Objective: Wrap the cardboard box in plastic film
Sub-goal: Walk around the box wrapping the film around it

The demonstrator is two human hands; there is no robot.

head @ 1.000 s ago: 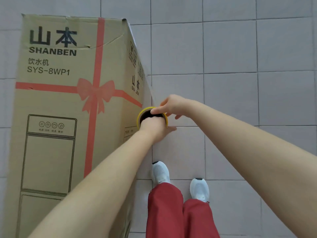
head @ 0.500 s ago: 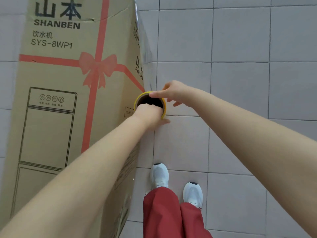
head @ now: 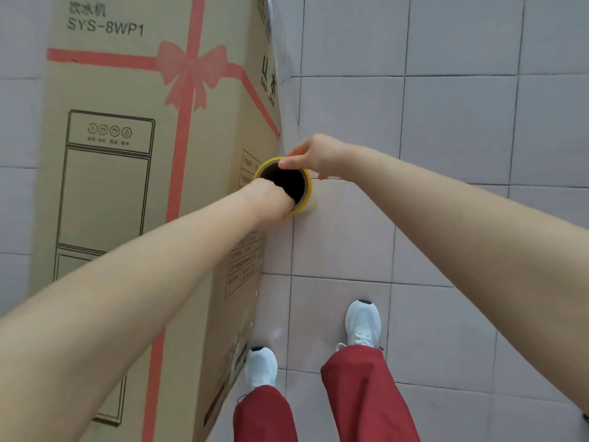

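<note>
A tall brown cardboard box [head: 121, 193] with a printed red ribbon and bow stands on the floor at the left. Held upright against its right-hand corner is a film roll [head: 287, 183] with a yellow rim and a dark hollow core. My left hand [head: 271, 199] grips the near rim, fingers reaching into the core. My right hand [head: 314, 154] pinches the far rim from above. A clear sheet of plastic film [head: 280, 59] shows faintly along the box's right side above the roll.
Grey floor tiles [head: 446, 122] spread out to the right of the box. My white shoes [head: 363, 323] and red trousers [head: 366, 397] are at the bottom, close beside the box's lower right side.
The view has dropped down the box, so its top edge has left the frame. Both hands keep the roll at the box's right corner. My feet have stepped apart.
</note>
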